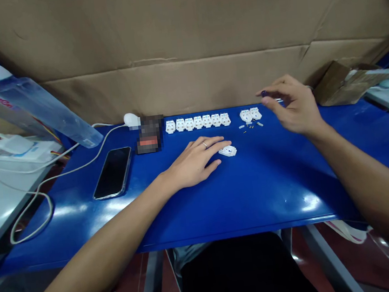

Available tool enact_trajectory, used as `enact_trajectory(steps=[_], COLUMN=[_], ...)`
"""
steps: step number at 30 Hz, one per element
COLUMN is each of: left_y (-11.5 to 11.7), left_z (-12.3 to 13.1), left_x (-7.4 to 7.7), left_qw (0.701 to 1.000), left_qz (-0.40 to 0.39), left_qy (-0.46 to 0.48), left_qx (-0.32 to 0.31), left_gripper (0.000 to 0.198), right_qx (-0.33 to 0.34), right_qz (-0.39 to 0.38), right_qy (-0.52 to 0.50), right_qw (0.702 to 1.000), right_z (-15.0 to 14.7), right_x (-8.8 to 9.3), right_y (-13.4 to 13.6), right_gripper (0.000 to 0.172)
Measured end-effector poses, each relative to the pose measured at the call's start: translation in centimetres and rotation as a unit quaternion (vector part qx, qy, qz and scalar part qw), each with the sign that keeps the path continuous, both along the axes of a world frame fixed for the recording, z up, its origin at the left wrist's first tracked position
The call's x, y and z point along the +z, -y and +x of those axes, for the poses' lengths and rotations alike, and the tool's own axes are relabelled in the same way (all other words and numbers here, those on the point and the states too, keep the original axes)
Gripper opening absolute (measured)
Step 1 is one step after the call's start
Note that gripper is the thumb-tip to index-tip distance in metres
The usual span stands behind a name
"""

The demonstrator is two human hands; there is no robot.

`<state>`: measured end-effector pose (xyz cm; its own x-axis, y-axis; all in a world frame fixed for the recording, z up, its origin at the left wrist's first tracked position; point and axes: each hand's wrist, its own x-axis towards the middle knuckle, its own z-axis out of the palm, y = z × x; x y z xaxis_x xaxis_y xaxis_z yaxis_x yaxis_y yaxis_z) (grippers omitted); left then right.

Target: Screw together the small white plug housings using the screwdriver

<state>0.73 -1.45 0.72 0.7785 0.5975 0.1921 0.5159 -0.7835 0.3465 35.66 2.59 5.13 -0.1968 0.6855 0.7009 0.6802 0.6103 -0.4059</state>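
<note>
Around glossy blue tabletop (pixel 222 203): black-screened phone (pixel 112 173), looping white cable (pixel 51 207) and long translucent plastic container (pixel 50 108) at left; battered brown carton (pixel 340 83) at right; creased cardboard sheet (pixel 181 25) behind. Along back, row of seven white plastic housings (pixel 198 122), then similar pair (pixel 255 113), tiny loose bits (pixel 260 124) just in front. Mid-table, single white housing (pixel 229 151), partly covered by left hand (pixel 201 160), loosely open, pressure unclear. Right hand (pixel 291 104) raised, thumb and forefinger pinched on small dark piece (pixel 264 94).
</note>
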Motion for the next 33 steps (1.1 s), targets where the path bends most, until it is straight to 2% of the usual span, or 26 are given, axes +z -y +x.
enact_trajectory(steps=[2,6,14,23,28,33], left_y=[0.0,-0.2,-0.5,-0.5,-0.4,-0.3], left_z=[0.0,-0.1,-0.4,-0.4,-0.3,0.2], left_x=[0.0,-0.1,0.0,-0.1,-0.2,-0.1], left_qw=[1.000,1.000,0.999,0.999,0.999,0.986], left_qz=[0.001,-0.004,-0.009,-0.012,-0.012,-0.012], left_qy=[0.006,0.024,0.028,0.033,0.052,0.160], left_qx=[-0.015,-0.017,-0.014,-0.007,0.000,0.053], left_gripper=[0.047,0.036,0.037,0.033,0.024,0.022], right_qx=[-0.018,0.007,-0.002,0.014,0.061,0.145], right_qz=[0.004,-0.064,-0.121,-0.145,-0.132,-0.128], right_qy=[-0.044,-0.113,-0.004,-0.010,-0.114,-0.212], right_qw=[0.999,0.992,0.993,0.989,0.983,0.958], right_z=[0.1,-0.2,0.0,-0.1,-0.9,-3.5], right_x=[-0.4,-1.0,-1.4,-2.0,-1.8,-1.5], right_y=[0.1,0.4,0.3,0.1,0.3,1.9], right_gripper=[0.036,0.036,0.043,0.042,0.033,0.028])
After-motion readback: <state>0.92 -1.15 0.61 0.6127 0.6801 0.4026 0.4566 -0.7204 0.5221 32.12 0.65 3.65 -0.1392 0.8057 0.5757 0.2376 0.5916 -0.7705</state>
